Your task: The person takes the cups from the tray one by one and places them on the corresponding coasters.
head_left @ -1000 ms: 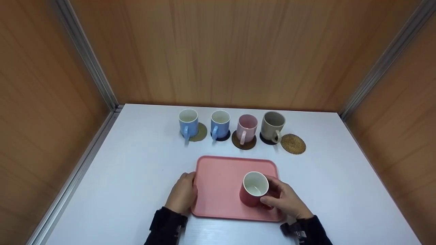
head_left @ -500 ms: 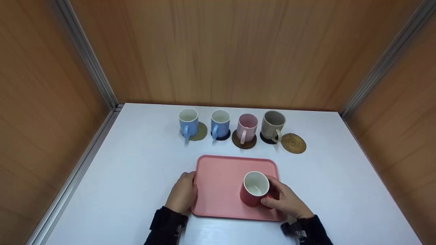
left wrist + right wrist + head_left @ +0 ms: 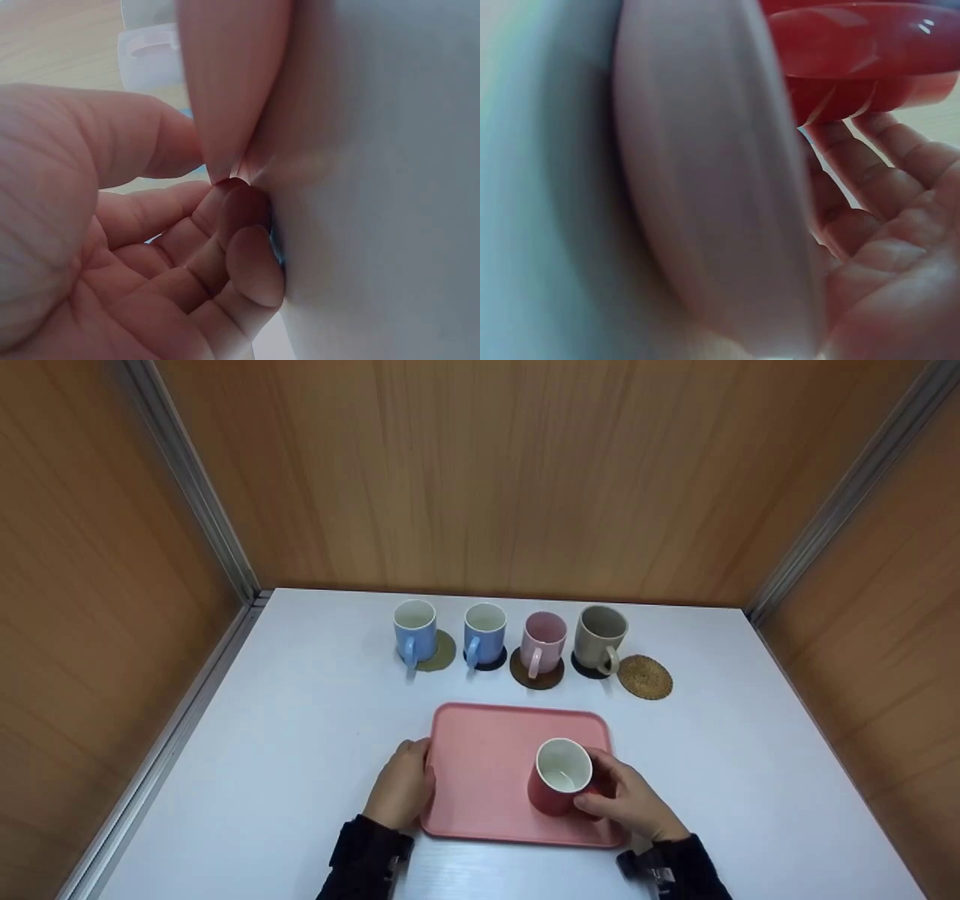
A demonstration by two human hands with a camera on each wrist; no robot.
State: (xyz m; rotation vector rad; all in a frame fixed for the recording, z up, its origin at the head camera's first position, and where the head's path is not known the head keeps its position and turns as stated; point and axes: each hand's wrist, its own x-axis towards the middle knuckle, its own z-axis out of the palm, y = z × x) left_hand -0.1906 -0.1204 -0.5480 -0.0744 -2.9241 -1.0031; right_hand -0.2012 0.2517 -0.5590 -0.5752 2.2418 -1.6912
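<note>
A pink tray (image 3: 480, 772) lies flat on the white table. My left hand (image 3: 399, 786) grips its left rim, thumb above; in the left wrist view the curled fingers (image 3: 255, 266) reach under the tray edge (image 3: 232, 82). Near the tray's right side stands an upright red mug (image 3: 550, 796) with a white inside. My right hand (image 3: 634, 802) holds this mug from the right, its thumb and fingers around the handle side. The right wrist view has the red mug's handle (image 3: 855, 41) close up, the tray rim (image 3: 712, 165) blocking part of the fingers.
Behind the tray stand two blue mugs (image 3: 415, 634) (image 3: 485, 634), a pink mug (image 3: 544, 641) and a grey-beige mug (image 3: 598, 637), each on or partly on a coaster. A woven coaster (image 3: 645, 677) lies bare at their right. Wooden panels (image 3: 480, 472) enclose the table (image 3: 300, 720).
</note>
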